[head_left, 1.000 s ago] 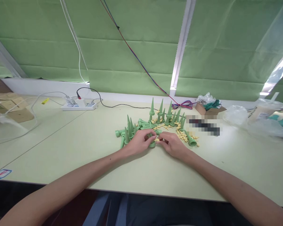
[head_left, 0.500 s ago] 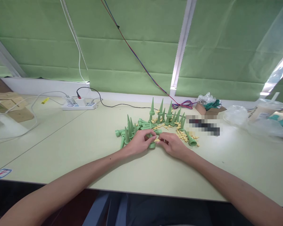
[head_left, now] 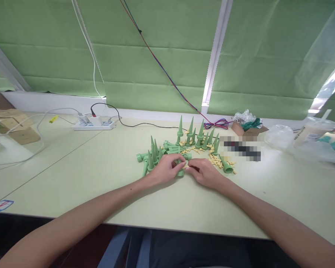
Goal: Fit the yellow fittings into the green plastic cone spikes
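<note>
Left hand [head_left: 166,168] clamped on green spike [head_left: 180,173] at person's twelve o'clock; right hand [head_left: 205,172], at spike's three, pinches yellow piece [head_left: 185,166]. Green cones [head_left: 200,139] stand at spike's one o'clock, loose yellow pegs [head_left: 216,161] at two.

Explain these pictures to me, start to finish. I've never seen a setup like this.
There is no machine here: a person works with two bare hands. Every picture comes from one camera worn on that person's head, looking forward and down, so the arms reach in from the bottom.

The left hand holds a green cone, partly hidden by the fingers. The right hand meets it, seemingly pinching a small yellow piece.

On the table, other cones stand or lie around, with loose yellow bits among them. Farther off are a power strip to the left, and a box and a cup to the right. One dark patch is pixelated, so I can't name it.
</note>
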A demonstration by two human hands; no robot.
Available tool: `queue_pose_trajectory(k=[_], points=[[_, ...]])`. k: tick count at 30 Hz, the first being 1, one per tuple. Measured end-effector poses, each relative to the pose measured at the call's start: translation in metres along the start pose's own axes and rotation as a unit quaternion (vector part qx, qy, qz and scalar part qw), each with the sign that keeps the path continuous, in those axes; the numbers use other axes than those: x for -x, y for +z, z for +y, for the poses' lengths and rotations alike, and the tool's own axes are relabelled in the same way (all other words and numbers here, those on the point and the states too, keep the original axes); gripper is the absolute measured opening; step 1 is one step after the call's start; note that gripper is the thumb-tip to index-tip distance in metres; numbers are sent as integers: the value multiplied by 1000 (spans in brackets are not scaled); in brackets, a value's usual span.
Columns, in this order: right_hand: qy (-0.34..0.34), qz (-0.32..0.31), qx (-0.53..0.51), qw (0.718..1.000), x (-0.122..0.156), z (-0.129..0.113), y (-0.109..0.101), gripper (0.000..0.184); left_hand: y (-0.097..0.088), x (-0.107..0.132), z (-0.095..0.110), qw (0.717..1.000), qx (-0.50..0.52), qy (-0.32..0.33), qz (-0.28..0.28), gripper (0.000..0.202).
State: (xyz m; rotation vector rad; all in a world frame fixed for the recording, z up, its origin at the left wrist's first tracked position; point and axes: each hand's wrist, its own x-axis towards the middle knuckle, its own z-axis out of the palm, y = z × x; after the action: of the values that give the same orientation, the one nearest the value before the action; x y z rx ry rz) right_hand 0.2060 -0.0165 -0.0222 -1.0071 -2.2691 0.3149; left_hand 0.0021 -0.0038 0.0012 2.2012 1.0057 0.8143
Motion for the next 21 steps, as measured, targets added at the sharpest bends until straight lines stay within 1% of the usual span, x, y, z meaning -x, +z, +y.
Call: queue_pose_trajectory(k=[5, 12, 17, 21], points=[[10, -8, -2, 1000, 0, -1, 0, 29, 0, -1, 0, 999, -27, 21, 7, 27], [22, -4, -12, 1000, -1, -2, 0, 31, -1, 0, 0, 998, -55, 35, 8, 27], [34, 9, -13, 999, -1, -5, 0, 35, -1, 0, 3, 997, -54, 55, 19, 34], [40, 13, -12, 999, -1, -7, 0, 36, -2, 2, 7, 998, -49, 34, 37, 37]])
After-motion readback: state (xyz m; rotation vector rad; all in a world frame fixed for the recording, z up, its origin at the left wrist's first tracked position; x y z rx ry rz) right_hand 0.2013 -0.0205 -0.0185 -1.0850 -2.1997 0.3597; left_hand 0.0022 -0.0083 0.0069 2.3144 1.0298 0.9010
